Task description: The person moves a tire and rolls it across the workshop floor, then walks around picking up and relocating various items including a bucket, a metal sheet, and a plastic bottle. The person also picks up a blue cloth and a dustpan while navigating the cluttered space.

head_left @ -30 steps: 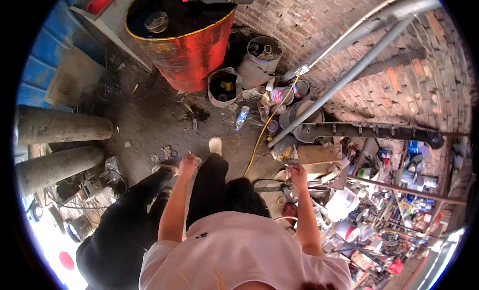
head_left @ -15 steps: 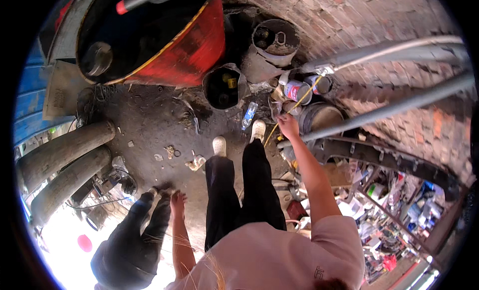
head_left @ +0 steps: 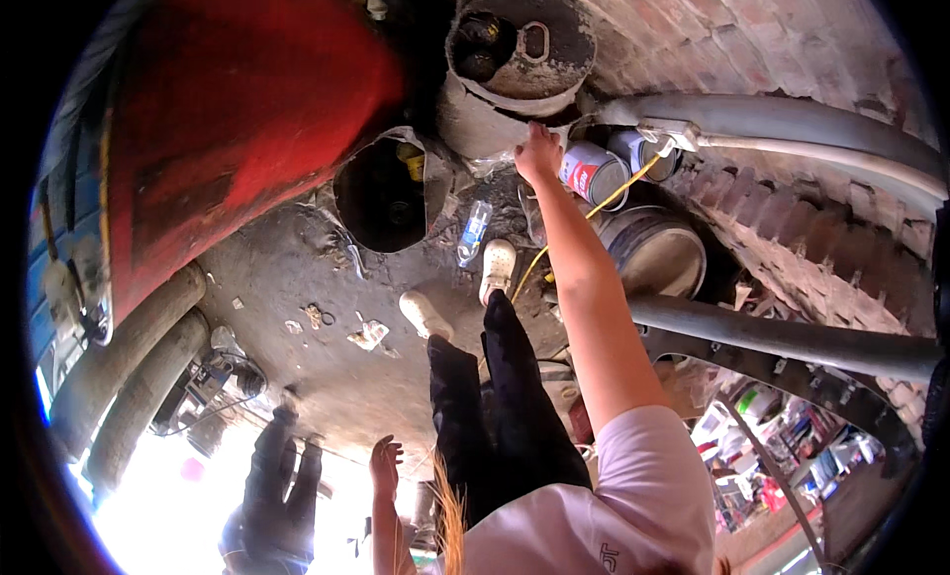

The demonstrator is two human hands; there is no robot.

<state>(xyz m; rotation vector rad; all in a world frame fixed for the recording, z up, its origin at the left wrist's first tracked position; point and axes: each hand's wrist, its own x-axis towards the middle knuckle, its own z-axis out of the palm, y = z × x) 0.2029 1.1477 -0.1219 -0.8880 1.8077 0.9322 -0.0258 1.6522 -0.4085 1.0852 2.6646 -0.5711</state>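
Note:
My right arm is stretched forward, and my right hand is at the lower side of a grey, dirt-crusted drum. Its fingers are curled; whatever they grip, if anything, is hidden. Just right of that hand lie two paint tins, one with a red and white label. A yellow cord runs past them, behind my forearm. Low in the picture hangs my left hand, open, its fingers apart and nothing in them.
A large red container fills the far left. A dark open bucket and a plastic bottle stand before my feet. Grey pipes reach in from the right. Another person stands at the lower left. Mixed clutter lies lower right.
My right hand has moved forward, from beside the yellow cord to the grey drum. The view has shifted, so the red container and drum look larger. My left hand stays low and open.

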